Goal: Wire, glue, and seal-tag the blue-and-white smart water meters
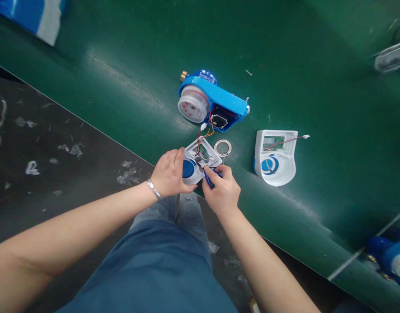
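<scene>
Cover (196, 173) lies at the near edge of the bench (137, 65), its wires (199, 141) running to the meter (222, 98); the left hand (169, 171) grips its left side, and the right hand (222, 189) is closed on a blue-handled tool (209, 179) at its inner face. Shell is judged light, stiff and somewhat slippery, wires and board (204, 152) fragile; hold by the outer rim, without tugging the leads.
</scene>
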Motion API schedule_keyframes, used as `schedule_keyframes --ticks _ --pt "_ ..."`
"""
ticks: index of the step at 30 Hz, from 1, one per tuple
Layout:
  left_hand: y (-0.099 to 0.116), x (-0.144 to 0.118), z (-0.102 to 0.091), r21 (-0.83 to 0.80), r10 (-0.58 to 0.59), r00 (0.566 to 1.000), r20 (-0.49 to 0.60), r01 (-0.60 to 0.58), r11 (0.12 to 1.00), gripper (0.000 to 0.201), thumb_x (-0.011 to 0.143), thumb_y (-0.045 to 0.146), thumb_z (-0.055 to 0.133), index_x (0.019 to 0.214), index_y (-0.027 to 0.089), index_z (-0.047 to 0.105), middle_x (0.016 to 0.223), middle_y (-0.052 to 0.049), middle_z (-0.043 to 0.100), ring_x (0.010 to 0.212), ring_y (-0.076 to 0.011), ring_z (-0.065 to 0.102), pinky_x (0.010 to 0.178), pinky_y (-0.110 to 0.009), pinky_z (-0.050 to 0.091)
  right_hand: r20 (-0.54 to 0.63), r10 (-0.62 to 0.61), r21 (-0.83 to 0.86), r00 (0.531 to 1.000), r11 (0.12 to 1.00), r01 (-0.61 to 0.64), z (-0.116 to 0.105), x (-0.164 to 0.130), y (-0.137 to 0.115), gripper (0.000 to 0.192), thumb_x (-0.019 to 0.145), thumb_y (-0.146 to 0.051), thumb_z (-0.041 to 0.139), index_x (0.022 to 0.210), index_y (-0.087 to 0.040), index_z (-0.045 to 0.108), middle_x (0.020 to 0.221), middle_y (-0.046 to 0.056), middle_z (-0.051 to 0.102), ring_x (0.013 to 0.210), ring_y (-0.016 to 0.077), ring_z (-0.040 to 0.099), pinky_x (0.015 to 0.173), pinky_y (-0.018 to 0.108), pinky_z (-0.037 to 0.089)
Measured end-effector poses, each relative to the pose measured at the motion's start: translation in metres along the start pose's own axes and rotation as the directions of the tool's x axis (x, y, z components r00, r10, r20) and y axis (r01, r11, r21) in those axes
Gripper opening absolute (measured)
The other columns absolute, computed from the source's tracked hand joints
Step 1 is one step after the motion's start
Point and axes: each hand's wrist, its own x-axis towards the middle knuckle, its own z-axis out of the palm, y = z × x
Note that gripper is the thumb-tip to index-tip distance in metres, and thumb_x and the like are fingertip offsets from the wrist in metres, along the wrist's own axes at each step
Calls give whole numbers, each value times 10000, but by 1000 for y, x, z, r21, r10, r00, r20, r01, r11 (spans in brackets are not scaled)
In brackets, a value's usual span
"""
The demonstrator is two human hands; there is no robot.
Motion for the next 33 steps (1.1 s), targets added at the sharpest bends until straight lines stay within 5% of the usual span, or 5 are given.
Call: schedule_keyframes --ticks 14,21,33 --pt "1 0 -2 -16 -37 998 45 38 999 919 509 522 628 1200 -10 340 966 -182 496 881 -309 484 765 -431 411 271 132 -246 953 967 -64 -41 21 -27 281 738 -285 530 998 -328 629 939 44 544 761 171 531 562 262 362" --pt "-1 1 -1 -70 9 1000 26 -8 998 919 514 503 627 1194 -44 339 986 -210 491 913 -323 474 801 -449 403 368 162 -202 915 975 -91 -46 45 -25 233 689 -272 574 896 -306 674 864 29 566 672 149 551 510 250 366" --pt "-1 0 2 -61 11 1000 -8 -12 998 921 516 511 607 1205 -33 328 1000 -210 486 934 -331 478 818 -464 407 101 32 -75 994 997 -24 -12 7 -5 258 744 -306 539 980 -300 642 941 32 547 740 121 539 536 214 349"
